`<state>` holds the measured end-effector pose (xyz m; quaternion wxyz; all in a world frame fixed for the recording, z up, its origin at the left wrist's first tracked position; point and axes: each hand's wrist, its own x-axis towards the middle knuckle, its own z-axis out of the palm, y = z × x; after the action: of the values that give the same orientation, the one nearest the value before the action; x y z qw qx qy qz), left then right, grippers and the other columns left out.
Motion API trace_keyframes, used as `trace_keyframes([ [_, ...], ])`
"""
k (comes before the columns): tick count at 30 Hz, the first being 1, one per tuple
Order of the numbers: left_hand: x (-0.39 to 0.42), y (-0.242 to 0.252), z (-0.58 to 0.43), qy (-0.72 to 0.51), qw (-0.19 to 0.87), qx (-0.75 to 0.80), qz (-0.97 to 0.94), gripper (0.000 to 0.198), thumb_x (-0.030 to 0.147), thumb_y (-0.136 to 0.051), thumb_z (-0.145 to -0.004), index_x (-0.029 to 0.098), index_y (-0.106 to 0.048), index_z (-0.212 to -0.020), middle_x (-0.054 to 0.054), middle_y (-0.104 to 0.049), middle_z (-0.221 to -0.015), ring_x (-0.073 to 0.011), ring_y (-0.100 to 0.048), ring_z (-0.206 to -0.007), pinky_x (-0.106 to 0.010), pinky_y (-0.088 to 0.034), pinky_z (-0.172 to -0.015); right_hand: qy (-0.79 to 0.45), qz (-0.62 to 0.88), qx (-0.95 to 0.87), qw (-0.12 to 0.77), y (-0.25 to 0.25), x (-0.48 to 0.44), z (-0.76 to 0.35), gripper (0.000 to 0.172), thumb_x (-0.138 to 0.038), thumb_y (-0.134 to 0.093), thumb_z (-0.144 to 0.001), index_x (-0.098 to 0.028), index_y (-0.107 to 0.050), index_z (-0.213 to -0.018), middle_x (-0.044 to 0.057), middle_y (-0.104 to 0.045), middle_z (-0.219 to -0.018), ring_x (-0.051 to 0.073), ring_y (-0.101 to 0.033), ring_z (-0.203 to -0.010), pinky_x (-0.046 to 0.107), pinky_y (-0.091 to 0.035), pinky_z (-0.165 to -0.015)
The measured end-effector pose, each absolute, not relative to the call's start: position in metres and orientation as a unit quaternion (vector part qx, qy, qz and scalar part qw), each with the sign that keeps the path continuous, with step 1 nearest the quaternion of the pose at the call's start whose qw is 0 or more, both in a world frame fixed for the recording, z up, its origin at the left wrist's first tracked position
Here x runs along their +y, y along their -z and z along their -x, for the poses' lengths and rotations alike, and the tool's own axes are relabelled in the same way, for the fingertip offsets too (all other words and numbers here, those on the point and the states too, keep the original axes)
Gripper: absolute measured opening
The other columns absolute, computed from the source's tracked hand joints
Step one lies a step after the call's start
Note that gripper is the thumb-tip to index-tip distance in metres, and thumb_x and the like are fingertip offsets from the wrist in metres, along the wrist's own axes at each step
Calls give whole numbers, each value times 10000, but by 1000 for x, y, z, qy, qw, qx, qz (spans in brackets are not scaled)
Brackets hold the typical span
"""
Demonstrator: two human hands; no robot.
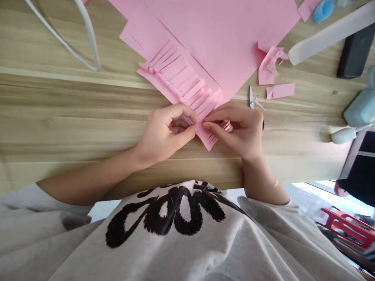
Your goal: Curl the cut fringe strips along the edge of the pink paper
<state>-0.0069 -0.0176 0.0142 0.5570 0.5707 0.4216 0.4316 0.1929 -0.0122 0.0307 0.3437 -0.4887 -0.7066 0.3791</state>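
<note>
A piece of pink paper (pixel 172 78) is cut into many narrow strips, several of them curled or folded along its lower left edge. My left hand (pixel 164 132) pinches this fringed paper, thumb and forefinger together near its lower end. Close beside it, my right hand (pixel 238 127) also has thumb and forefinger closed on the strips. The fingertips of the two hands almost meet. The paper's lower corner pokes out below, between the hands. Larger pink sheets (pixel 234 35) lie flat beyond the fringe. What the curled fingers behind the pinches do is hidden.
Scissors (pixel 251 97) lie right of the sheets, partly behind my right hand. Pink scraps (pixel 269 68) are scattered there. Farther right are a long whitish strip (pixel 328 35), a black phone-like object (pixel 356 52) and a pale blue container (pixel 360 107). A white cable (pixel 88 31) loops at upper left.
</note>
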Motion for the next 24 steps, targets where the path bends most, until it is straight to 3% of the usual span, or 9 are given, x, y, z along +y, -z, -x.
trace_keyframes([
  [5, -17, -14, 6, -447, 560, 418, -558, 100, 72, -715, -810, 164, -677, -818, 24, -703, -762, -74, -657, -651, -160, -563, -603, -362, 548, -674, 338, -27, -11, -193, 50, -217, -777, -817, -242, -801, -853, 26, -775, -875, 165, -656, -728, 322, -515, -608],
  [10, -17, -13, 7, -441, 552, 421, -568, 98, 96, -709, -835, 189, -679, -831, 21, -710, -785, -84, -655, -665, -180, -558, -601, -363, 552, -665, 348, -23, -11, -195, 190, -298, -842, -779, -238, -790, -952, 31, -782, -943, 176, -660, -789, 355, -530, -692],
  [12, -17, -13, 8, -437, 554, 423, -569, 97, 96, -714, -837, 190, -689, -841, 21, -714, -791, -84, -655, -669, -176, -555, -602, -371, 553, -657, 353, -23, -12, -195, 208, -284, -852, -769, -239, -790, -962, 20, -781, -908, 165, -647, -755, 344, -517, -659],
  [17, -16, -12, 8, -442, 552, 419, -569, 96, 92, -726, -829, 174, -722, -880, 24, -715, -784, -71, -657, -669, -139, -552, -608, -373, 533, -663, 370, -28, -11, -192, 53, -196, -818, -784, -229, -797, -819, 7, -780, -798, 163, -655, -705, 326, -507, -586],
  [24, -16, -9, 6, -464, 540, 401, -576, 167, 9, -689, -784, 148, -759, -845, 20, -746, -753, -38, -687, -672, -42, -524, -607, -337, 505, -686, 401, -25, -11, -193, 83, -149, -809, -776, -222, -771, -772, -26, -711, -650, 130, -566, -578, 323, -433, -527],
])
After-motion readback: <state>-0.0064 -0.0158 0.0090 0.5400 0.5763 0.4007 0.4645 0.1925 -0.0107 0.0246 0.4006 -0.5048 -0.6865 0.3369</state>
